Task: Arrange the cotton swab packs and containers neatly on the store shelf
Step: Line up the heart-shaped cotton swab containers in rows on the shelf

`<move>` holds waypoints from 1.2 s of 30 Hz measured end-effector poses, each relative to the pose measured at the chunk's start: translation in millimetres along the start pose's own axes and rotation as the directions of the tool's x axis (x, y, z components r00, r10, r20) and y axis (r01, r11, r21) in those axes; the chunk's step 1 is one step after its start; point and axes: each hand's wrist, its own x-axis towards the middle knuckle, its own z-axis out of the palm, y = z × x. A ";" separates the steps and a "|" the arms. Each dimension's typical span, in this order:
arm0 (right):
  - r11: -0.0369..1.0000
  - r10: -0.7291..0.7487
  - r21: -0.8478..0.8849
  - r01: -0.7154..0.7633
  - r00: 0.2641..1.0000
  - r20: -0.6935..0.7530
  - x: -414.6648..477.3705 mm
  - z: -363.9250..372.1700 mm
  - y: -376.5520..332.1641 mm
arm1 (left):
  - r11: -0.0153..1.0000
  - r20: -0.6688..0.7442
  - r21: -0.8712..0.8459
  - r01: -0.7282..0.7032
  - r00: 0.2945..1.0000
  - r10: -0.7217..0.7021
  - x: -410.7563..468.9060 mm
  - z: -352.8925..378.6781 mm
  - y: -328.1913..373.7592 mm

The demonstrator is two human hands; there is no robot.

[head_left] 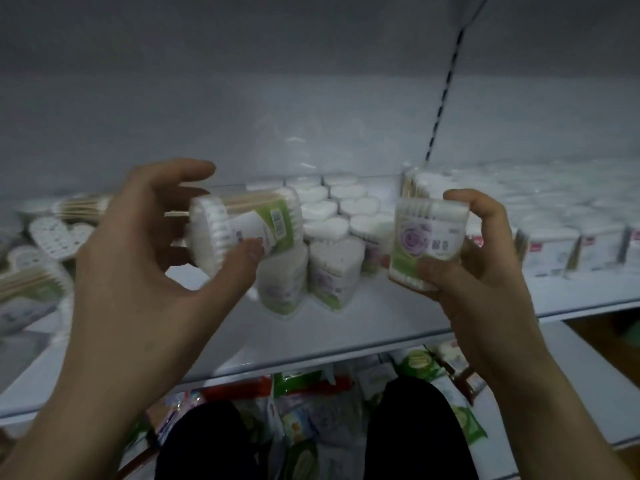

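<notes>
Head view of a white shelf [311, 355] stocked with cotton swabs. The left hand [145, 244], in the left half of the frame, holds a tilted container [242, 230]: a heart-shaped tub with a green label, turned on its side so that its white swab ends face the lower left. Its fingers [194, 168] are spread and curled round the tub, one above it and one touching its underside. The right hand [485, 265], right of centre, grips an upright container [429, 240] bearing a purple flower label; the thumb presses the lower front and the fingers [464, 202] hook over the upper right edge. Both held tubs are raised above the shelf surface and well apart from each other. Between the hands, standing containers [332, 216] form close rows running toward the back wall, their heart-shaped white tops touching or nearly so. Two front containers [332, 275] stand side by side just ahead of those rows. At the right of the frame, boxed packs [554, 251] stand in a row, blurred. At the left edge, loose containers [45, 271] lie on their sides with wooden sticks showing. A slotted rail [446, 81] runs down the back wall at the upper right. Below the shelf edge, mixed packets [311, 393] in green and red lie in a heap, partly hidden by the person's dark-clothed knees [415, 427].
</notes>
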 end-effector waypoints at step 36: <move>0.203 0.250 -0.612 0.764 0.564 0.787 166.9 191.4 4.8 | 0.932 -0.027 0.357 0.066 0.998 -0.061 29.9 -81.7 -48.5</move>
